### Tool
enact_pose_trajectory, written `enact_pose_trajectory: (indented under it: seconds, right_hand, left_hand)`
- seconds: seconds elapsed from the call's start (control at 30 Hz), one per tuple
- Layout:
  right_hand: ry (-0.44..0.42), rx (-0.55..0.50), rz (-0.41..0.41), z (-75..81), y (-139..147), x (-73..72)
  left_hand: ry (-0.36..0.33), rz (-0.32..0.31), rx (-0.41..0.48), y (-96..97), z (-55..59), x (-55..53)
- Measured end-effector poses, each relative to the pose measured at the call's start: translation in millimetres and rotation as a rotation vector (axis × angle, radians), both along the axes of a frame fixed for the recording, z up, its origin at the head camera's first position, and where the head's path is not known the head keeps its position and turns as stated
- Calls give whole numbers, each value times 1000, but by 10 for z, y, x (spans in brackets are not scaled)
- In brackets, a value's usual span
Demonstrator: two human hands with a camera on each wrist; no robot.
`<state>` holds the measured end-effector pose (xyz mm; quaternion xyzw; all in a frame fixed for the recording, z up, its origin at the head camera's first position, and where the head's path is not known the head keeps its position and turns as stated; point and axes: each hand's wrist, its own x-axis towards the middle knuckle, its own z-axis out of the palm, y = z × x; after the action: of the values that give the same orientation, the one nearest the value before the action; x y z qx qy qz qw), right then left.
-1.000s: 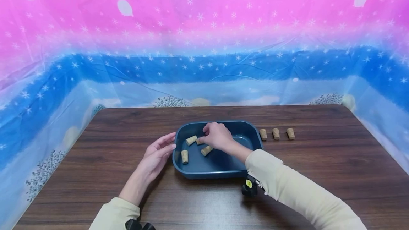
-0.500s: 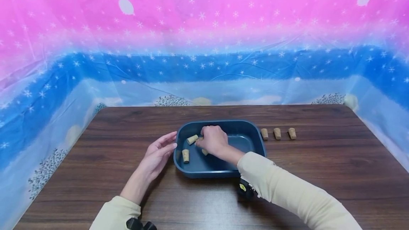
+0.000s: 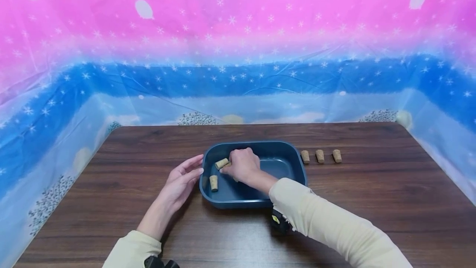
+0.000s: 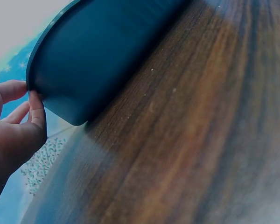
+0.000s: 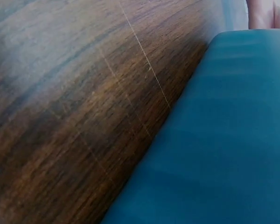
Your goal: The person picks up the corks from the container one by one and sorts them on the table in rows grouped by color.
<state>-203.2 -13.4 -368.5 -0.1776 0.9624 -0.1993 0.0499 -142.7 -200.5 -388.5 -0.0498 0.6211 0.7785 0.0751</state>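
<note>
A dark blue rectangular tub [image 3: 253, 204] stands on the table with several tapered corks inside. My right hand [image 3: 243, 166] reaches down into its left half and pinches a cork [image 3: 226, 166] between thumb and fingers, partly hidden by the hand. Close to that one, a second cork [image 3: 221, 163] lies tilted. Another cork [image 3: 213, 183] sits near the front left corner, and one more is almost covered by my right hand. My left hand [image 3: 184, 181] rests its fingertips against the tub's left end, fingers fairly straight. In the left wrist view, thumb and fingers touch the tub wall [image 4: 98, 56].
Right of the tub, three corks stand in a row: a near one [image 3: 305, 156], a middle one [image 3: 320, 156] and a far one [image 3: 336, 156]. The brown wooden table [image 3: 111, 185] ends at a patterned cloth [image 3: 238, 77] behind and at the sides.
My right hand has shifted left inside the tub, bringing the pinched cork toward the tilted one. It now covers more of the cork under it. The left hand keeps its place.
</note>
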Motion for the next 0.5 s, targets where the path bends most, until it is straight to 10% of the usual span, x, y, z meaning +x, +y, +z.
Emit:
enact_pose_trajectory:
  seconds: [0.5]
  right_hand:
    - [-126, -136, 54, 32, 89, -53]
  left_hand:
    - [-14, -1, 4, -8, 10, -2]
